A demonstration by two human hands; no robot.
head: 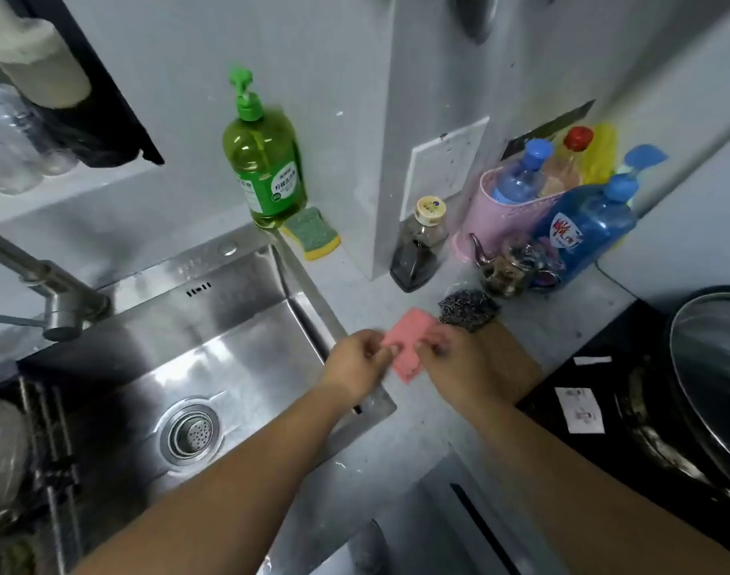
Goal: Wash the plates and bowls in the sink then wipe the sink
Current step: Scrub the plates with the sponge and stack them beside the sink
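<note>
Holding a pink cloth (405, 346) between both hands' pinched fingers (390, 350), long side running away from the empty sink (239, 325).

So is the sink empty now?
Empty: the sink basin shows bare steel around the drain strainer, with no plates or bowls in it.

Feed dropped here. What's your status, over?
Left hand and right hand both pinching pink cloth over counter. Sink basin empty. Steel scourer just beyond.
</note>
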